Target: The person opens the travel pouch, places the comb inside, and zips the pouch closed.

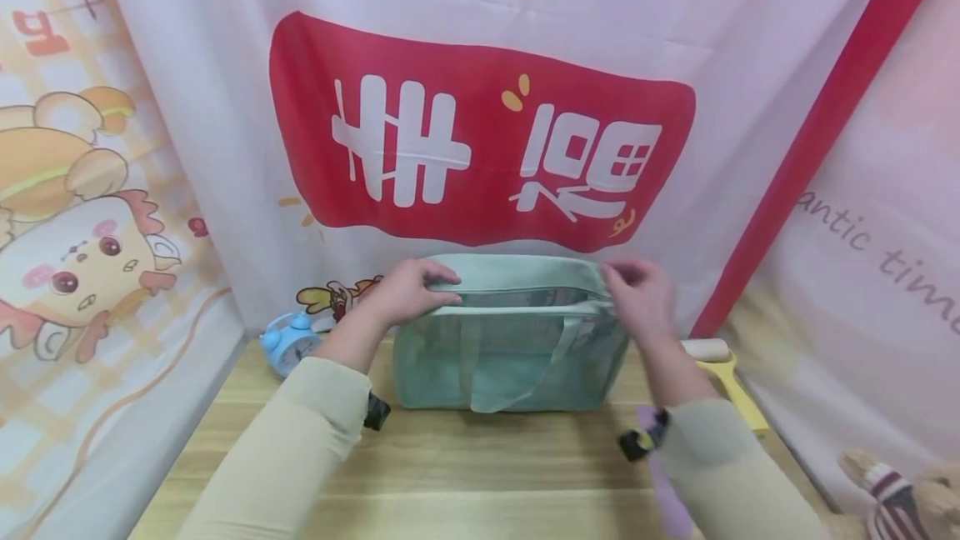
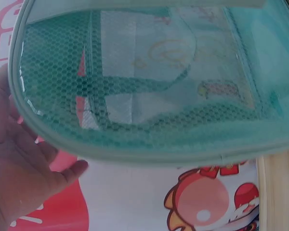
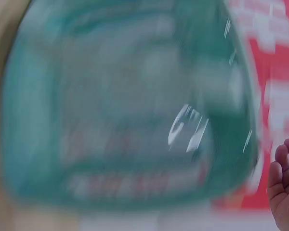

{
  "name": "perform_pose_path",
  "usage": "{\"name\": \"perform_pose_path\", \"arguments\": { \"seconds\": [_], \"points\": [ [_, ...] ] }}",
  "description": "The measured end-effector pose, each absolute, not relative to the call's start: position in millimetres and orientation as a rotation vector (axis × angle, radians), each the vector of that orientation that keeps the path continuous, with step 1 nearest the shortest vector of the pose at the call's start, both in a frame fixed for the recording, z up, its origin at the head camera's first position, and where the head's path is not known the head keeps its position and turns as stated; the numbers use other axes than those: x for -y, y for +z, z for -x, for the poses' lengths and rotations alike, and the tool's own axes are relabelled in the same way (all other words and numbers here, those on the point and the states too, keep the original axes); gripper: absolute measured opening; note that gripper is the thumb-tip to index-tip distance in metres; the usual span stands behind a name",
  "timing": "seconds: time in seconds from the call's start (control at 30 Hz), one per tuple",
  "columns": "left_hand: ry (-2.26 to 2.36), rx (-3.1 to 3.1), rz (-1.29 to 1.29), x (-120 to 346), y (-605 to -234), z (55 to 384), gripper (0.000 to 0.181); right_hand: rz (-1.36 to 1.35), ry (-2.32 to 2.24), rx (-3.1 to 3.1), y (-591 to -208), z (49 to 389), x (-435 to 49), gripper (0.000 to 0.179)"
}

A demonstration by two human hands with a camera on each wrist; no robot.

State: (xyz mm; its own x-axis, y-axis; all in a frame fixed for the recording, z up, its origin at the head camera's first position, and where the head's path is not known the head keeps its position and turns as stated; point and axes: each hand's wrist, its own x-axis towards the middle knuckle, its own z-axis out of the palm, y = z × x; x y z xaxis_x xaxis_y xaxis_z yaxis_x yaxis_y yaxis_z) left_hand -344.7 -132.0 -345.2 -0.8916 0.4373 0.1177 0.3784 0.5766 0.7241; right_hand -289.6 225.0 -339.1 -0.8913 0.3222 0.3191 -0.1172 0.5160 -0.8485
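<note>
1. Through the head view, I am looking down at a green see-through bag (image 1: 525, 357) that is standing upright on the table (image 1: 450, 469), its long axis running from nine o'clock to three o'clock and its broad front facing me at six.
2. The two hands are flanking that axis: the left hand (image 1: 411, 290) is at the bag's ten o'clock, the right hand (image 1: 647, 298) at its two. From the left hand, the bag's body is lying toward four o'clock; from the right, toward eight. I am judging neither hand nearer, since both are reaching its top edge.
3. The left hand is touching its top corner with thumb and forefinger set apart. I am unable to tell whether it is truly gripping, because in the left wrist view the bag is partly hiding the fingers.
4. The right hand is pinching the opposite top corner with thumb and fingertips; the right wrist view is too blurred to be showing that contact.
5. The bag's mouth is running between the hands, parallel to the long axis, and I am treating that line as the one that matters. A strap (image 1: 470, 357) is hanging toward six o'clock.
6. Beyond the hands, an alarm clock (image 1: 291, 346) is standing near nine o'clock and a lint roller (image 1: 731, 377) is lying near three.
</note>
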Motion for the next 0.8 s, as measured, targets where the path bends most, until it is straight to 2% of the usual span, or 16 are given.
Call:
{"name": "perform_pose_path", "arguments": {
  "seconds": [0.17,0.3,0.5,0.67,0.8],
  "points": [
    [1.16,-2.687,-0.649,128,-344,347,0.06,0.336,1.129,2.368,-420,242,-321,0.029],
    [1.106,-2.676,-0.652,130,-345,346,0.066,0.452,1.223,2.558,-480,188,-357,0.035],
    [1.063,-2.663,-0.679,129,-347,345,0.072,0.503,1.113,2.825,-538,136,-369,0.067],
    [1.115,-2.633,-0.622,129,-349,346,0.083,0.508,1.118,2.899,-560,130,-366,0.092],
    [1.16,-2.614,-0.619,128,-352,346,0.09,0.553,1.116,2.911,-569,131,-359,0.101]
  ]
}}
